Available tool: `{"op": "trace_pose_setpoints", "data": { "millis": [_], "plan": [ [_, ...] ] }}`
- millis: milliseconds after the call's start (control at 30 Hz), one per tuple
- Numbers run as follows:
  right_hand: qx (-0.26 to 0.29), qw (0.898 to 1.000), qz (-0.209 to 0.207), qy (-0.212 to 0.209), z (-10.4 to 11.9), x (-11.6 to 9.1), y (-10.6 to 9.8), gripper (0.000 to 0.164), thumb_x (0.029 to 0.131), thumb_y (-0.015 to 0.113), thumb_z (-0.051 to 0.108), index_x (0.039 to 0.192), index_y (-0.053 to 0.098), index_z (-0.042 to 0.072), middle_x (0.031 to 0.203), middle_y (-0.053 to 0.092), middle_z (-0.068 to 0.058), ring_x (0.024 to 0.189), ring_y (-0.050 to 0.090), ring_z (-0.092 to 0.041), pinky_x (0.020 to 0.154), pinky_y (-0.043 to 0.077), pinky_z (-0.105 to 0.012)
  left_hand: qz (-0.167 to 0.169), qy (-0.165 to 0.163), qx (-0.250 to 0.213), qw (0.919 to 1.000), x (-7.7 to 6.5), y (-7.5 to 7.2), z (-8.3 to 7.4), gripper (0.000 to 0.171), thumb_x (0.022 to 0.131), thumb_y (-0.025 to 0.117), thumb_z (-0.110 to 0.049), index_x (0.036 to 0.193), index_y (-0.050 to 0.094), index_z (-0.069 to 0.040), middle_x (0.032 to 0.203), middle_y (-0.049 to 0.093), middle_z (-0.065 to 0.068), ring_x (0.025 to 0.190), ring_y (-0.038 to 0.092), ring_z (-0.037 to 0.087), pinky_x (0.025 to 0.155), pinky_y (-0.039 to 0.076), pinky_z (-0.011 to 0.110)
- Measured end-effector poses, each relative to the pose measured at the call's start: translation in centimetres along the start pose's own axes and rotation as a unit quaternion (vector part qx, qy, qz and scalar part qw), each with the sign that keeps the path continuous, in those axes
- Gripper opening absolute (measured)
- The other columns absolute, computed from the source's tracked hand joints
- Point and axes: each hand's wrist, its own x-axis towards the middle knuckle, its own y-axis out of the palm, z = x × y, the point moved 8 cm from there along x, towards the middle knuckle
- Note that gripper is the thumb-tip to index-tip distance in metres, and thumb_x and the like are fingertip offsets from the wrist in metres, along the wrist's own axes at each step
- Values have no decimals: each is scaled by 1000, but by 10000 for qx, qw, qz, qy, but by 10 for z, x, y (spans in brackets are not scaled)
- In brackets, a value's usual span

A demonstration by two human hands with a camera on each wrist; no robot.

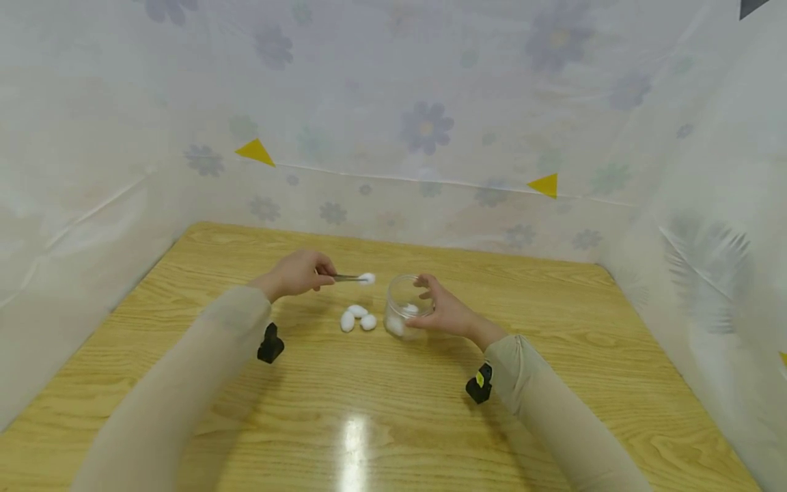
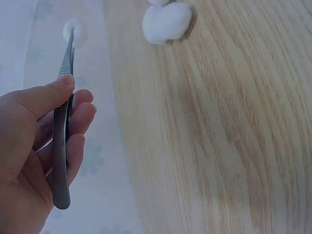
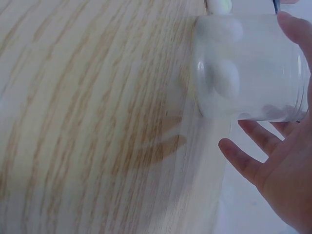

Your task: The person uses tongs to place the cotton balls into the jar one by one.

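My left hand (image 1: pixel 300 273) pinches a pair of metal tweezers (image 2: pixel 61 146) between thumb and fingers. A white cotton ball (image 1: pixel 370 277) is caught in the tweezers' tips, held above the table just left of the jar. The clear jar (image 1: pixel 391 301) stands upright and open-topped, with cotton balls (image 3: pixel 226 79) at its bottom. My right hand (image 1: pixel 450 312) holds the jar from the right, thumb on the near side and fingers round the far side near the rim. Several more cotton balls (image 1: pixel 348 321) lie grouped on the table left of the jar.
The wood-grain table (image 1: pixel 369 383) runs up to flower-patterned sheeting (image 1: pixel 393 123) at the back and sides. Yellow triangles (image 1: pixel 544 185) are stuck to the back sheet. Black devices (image 1: pixel 270 344) sit at both wrists.
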Motion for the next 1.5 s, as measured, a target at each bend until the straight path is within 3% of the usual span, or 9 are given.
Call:
{"op": "trace_pose_setpoints", "data": {
  "millis": [400, 600, 767, 867, 1233, 1500],
  "plan": [
    [-2, 10000, -9, 37, 1, -1, 0, 89, 82, 73, 30, 146, 14, 9, 150, 25, -14, 134, 35, -36, 100, 40, -51, -160, 23, -33, 9999, 0, -8, -5, 22, 93, 59, -15, 109, 65, -1, 99, 68, 15, 78, 64, 25, 69, 52, 34],
    [37, 10000, -10, 47, 1, -1, 0, 89, 82, 73, 30, 146, 14, 9, 150, 25, -13, 134, 34, -36, 101, 39, -52, -78, 47, -36, 10000, 1, -11, -16, 22, 93, 59, -17, 109, 65, -4, 99, 68, 11, 78, 64, 21, 71, 52, 34],
    [45, 10000, -15, -20, 0, 0, 0, 88, 82, 73, 31, 145, 15, 8, 150, 25, -14, 134, 35, -37, 100, 39, -52, -64, 250, -133, 9996, 6, -11, -27, 20, 93, 58, -16, 109, 65, -5, 101, 67, 12, 78, 64, 21, 72, 52, 33],
    [67, 10000, -22, -29, 0, 1, 0, 87, 82, 73, 30, 144, 16, 8, 150, 25, -15, 133, 35, -37, 100, 40, -52, -73, 353, -117, 9993, 9, -11, -34, 19, 93, 58, -15, 107, 65, -5, 101, 68, 13, 80, 65, 25, 71, 52, 33],
    [80, 10000, -13, 5, -2, 2, 0, 86, 81, 73, 30, 144, 17, 9, 150, 25, -14, 133, 35, -36, 99, 41, -51, -62, 354, 68, 9993, 14, -7, -46, 19, 93, 59, -19, 107, 66, -8, 98, 69, 9, 77, 65, 18, 69, 52, 31],
    [71, 10000, 1, 29, -3, 3, 0, 88, 82, 73, 31, 144, 16, 9, 150, 24, -14, 134, 35, -36, 99, 41, -52, 18, 470, -79, 9989, 19, 0, -53, 20, 93, 59, -17, 108, 66, -5, 101, 68, 11, 73, 64, 14, 70, 53, 30]
  ]
}}
